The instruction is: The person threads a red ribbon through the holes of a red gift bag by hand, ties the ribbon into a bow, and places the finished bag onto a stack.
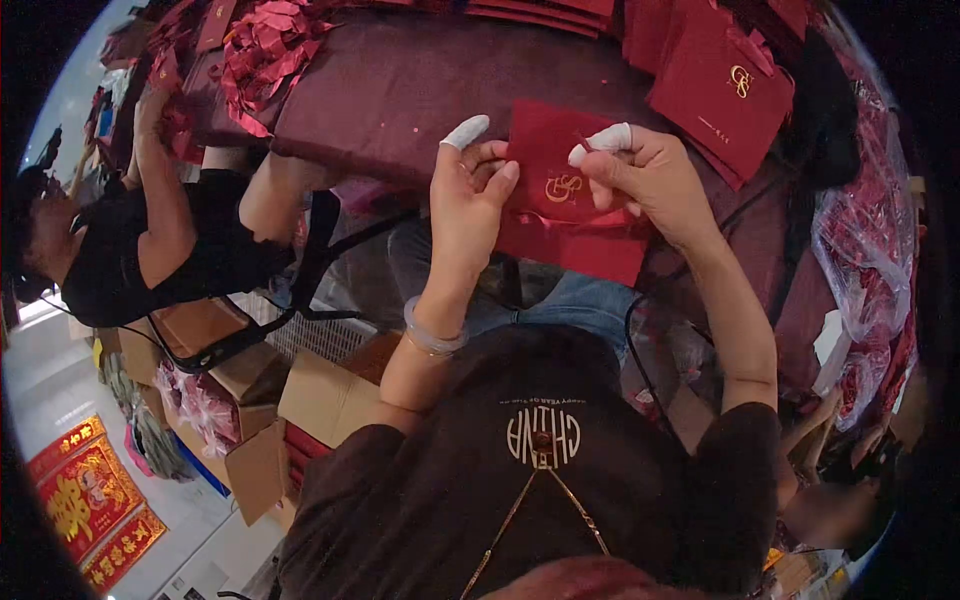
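Red paper, folded flat and stamped with a gold emblem: that is the paper bag [560, 185] you hold up at the near edge of the bench [400, 80], above your lap. Your left hand [468, 200] is closed on its left edge, thumb pressed against the fingers, with a white finger cot [467, 130] on the raised forefinger. Your right hand [650, 175] pinches the upper right part and wears a second cot [610, 137], its other fingers curled behind the sheet. The bag looks light and thin, stiff only along its folds, so a hard pinch would likely crease it and the gold print may scuff. The edges and folded seams seem the safest places to grip, with your fingertips off the emblem. At the far right of the bench lies a stack of matching bags [720, 85], and at its far left end sits a heap of red scraps [265, 45]. A co-worker in black [150, 250] is at that left end, one arm raised to the bench. Cardboard boxes [330, 400] stand on the floor below the bench's near left side, and a clear plastic sack [865, 240] bulges at its right end
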The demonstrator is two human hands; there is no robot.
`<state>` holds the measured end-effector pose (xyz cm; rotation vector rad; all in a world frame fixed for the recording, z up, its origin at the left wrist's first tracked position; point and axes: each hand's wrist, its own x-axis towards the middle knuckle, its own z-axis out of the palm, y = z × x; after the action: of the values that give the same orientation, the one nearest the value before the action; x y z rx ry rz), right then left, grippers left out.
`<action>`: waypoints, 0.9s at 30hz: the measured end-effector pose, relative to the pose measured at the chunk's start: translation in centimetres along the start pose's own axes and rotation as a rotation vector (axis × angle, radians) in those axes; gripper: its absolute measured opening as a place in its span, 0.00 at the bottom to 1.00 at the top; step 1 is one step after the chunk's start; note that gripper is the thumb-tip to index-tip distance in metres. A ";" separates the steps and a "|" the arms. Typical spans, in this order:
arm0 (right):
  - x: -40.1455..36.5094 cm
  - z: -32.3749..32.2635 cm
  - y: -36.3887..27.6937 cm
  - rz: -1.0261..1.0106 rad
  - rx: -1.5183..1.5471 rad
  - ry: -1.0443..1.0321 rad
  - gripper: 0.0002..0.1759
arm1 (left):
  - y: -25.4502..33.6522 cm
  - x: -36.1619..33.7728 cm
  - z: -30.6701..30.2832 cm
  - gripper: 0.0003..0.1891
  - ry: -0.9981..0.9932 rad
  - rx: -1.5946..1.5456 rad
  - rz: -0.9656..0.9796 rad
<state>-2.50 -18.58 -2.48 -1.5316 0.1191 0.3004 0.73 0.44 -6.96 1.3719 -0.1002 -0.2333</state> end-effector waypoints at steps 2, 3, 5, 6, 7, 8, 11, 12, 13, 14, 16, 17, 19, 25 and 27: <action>0.1 0.2 0.1 -0.025 -0.024 0.021 0.16 | 0.1 -0.1 0.1 0.26 0.012 -0.031 -0.018; 0.3 0.4 0.5 -0.126 0.001 0.038 0.15 | 0.1 -0.1 0.2 0.25 0.027 -0.062 -0.032; 0.5 0.3 0.6 -0.241 -0.030 0.028 0.14 | 0.1 -0.1 0.3 0.25 0.036 -0.146 -0.077; 0.4 0.5 0.7 -0.239 -0.030 0.029 0.14 | 0.1 -0.1 0.3 0.25 0.045 -0.231 -0.119; 0.4 0.7 0.9 -0.236 -0.035 0.058 0.13 | 0.2 0.0 0.2 0.25 0.043 -0.232 -0.119; 0.5 0.9 1.0 -0.233 -0.041 0.087 0.12 | 0.2 0.0 0.2 0.25 0.035 -0.241 -0.125; 1.1 0.7 2.4 -0.364 -0.198 0.143 0.12 | 0.0 0.0 0.1 0.25 0.020 -0.234 -0.126; 1.3 0.7 2.4 -0.364 -0.202 0.139 0.12 | -0.1 -0.1 0.1 0.25 0.008 -0.213 -0.119; 1.5 0.8 2.4 -0.351 -0.175 0.156 0.11 | -0.1 -0.1 0.1 0.25 0.011 -0.218 -0.116; 1.6 0.8 2.3 -0.340 -0.148 0.174 0.10 | -0.2 -0.1 0.2 0.25 0.013 -0.222 -0.097; 1.8 0.9 2.0 -0.348 -0.160 0.190 0.10 | -0.3 -0.1 0.3 0.25 0.016 -0.229 -0.075; 2.0 1.0 1.8 -0.355 -0.168 0.206 0.10 | -0.2 -0.1 0.3 0.25 0.014 -0.254 -0.081; 2.0 1.2 1.1 -0.343 -0.180 0.212 0.10 | -0.3 -0.1 0.2 0.25 0.018 -0.283 -0.085; 2.4 2.3 0.6 -0.349 -0.263 0.263 0.10 | -0.1 -0.1 0.1 0.26 0.012 -0.336 -0.109; 2.5 2.6 0.4 -0.346 -0.282 0.284 0.10 | -0.3 0.0 0.1 0.26 0.007 -0.373 -0.112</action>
<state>-0.49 -15.73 -3.45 -1.8350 0.0336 -0.1859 0.71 0.34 -7.21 1.0075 0.0264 -0.3236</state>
